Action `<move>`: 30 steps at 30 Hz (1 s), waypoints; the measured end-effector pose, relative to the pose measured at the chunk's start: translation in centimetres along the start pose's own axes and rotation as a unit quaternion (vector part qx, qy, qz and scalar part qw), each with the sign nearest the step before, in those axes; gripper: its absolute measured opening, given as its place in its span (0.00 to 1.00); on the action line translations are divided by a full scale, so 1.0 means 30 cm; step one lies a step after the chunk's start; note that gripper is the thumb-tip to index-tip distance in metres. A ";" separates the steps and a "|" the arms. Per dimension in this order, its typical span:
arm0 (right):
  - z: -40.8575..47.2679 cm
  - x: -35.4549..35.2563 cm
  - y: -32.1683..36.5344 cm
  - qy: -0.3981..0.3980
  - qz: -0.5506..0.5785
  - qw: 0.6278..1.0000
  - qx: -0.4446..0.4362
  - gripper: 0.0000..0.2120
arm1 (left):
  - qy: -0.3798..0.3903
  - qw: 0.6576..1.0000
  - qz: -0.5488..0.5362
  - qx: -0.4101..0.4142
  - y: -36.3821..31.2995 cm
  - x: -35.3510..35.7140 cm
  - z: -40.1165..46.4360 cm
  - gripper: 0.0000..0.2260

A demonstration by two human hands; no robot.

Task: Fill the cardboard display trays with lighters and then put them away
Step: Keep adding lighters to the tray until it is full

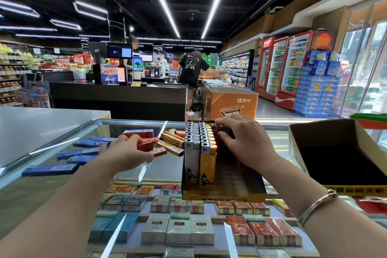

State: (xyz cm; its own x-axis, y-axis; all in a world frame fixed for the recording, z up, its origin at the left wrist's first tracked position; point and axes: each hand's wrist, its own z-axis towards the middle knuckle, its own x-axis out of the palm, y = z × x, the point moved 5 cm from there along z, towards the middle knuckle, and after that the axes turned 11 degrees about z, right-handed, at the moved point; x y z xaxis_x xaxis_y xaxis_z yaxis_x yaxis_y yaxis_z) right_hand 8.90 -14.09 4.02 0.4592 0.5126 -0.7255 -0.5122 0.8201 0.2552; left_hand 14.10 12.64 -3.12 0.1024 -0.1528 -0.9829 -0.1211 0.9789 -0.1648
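Cigarette packs (178, 230) fill the glass counter (52, 174) below. On its top a cardboard display tray (224, 195) holds upright rows of silver and yellow lighters (199, 142). Right hand (245, 142) pinches a red lighter (219, 127) at the tray's far end; left hand (127, 153) curls around loose red lighters (146, 142) beside blue lighters (69, 157)

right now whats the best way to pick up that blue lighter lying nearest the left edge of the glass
Pinch the blue lighter across its narrow width near mid-body, coming straight down from above. It lies flat on the glass counter, long sides free, apart from the other blue lighters.
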 end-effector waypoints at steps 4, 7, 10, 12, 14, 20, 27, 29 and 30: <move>0.000 -0.004 0.002 0.000 0.002 1.000 0.001 0.17 | 0.034 0.998 -0.042 0.027 -0.047 -0.008 -0.017 0.21; 0.000 -0.003 0.004 0.001 0.006 1.000 0.002 0.17 | 0.080 0.992 -0.088 0.047 -0.075 -0.006 -0.030 0.12; -0.001 -0.003 0.004 0.002 0.009 1.000 0.001 0.17 | 0.098 0.992 -0.074 0.043 -0.082 -0.009 -0.031 0.12; -0.002 -0.004 0.005 0.003 0.012 1.000 0.002 0.17 | 0.111 0.991 -0.062 0.031 -0.080 -0.002 -0.030 0.13; -0.003 -0.004 0.007 0.002 0.013 1.000 0.003 0.17 | 0.100 0.994 -0.046 0.017 -0.073 0.000 -0.026 0.13; -0.003 -0.008 0.011 0.005 0.012 1.000 0.005 0.17 | 0.023 0.998 0.058 -0.001 -0.083 -0.032 -0.045 0.12; -0.005 -0.012 0.013 0.008 0.026 1.000 0.006 0.17 | -0.018 0.992 -0.124 0.014 -0.105 -0.077 -0.069 0.10; -0.003 -0.022 0.018 -0.005 0.045 0.999 0.005 0.16 | -0.032 0.956 -0.279 0.081 -0.131 -0.117 -0.096 0.09; -0.002 -0.032 0.022 -0.022 0.052 0.998 0.002 0.15 | -0.049 0.930 -0.343 0.122 -0.146 -0.146 -0.117 0.08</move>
State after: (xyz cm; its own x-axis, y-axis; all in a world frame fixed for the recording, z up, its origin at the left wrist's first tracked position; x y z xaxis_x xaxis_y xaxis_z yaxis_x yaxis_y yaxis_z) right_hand 8.10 -14.06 4.84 0.4350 0.6052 -0.6668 -0.5552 0.7632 0.3305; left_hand 10.73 8.53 1.62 0.1646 -0.7509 -0.6396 0.2327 0.6597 -0.7146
